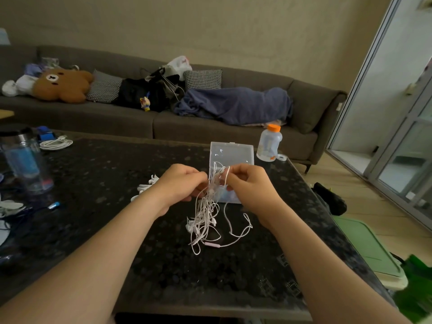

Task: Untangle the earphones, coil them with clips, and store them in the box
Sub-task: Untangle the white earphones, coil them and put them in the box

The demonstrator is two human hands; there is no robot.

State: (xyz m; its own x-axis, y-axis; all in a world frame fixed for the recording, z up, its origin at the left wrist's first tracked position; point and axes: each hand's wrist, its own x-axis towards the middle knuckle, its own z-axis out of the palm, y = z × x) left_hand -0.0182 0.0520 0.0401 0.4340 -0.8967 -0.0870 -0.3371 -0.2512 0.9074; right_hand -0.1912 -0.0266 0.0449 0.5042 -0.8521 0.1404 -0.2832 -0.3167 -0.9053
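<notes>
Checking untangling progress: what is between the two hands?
Head view: the tangled white earphones hang between the left hand and right hand, both pinching the cords.

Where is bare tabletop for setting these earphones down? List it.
Bare table lies between your forearms, nearer than the earphones; more lies between the coiled cable and the box. Crowded: the left edge around the bottle, and clips beside the left hand.

Single view: head-worn, wide-angle. Faces forward and down across table (93, 206) from near edge. Forearms enter from bottom corners; left hand (180, 183) and right hand (252, 188) sit at frame centre, close to lens. Sofa (210, 127) spans upper half, farther back. Wall (210, 31) above sofa fills top. Glass door (397, 160) at right edge, frame lines bowed by lens.
</notes>
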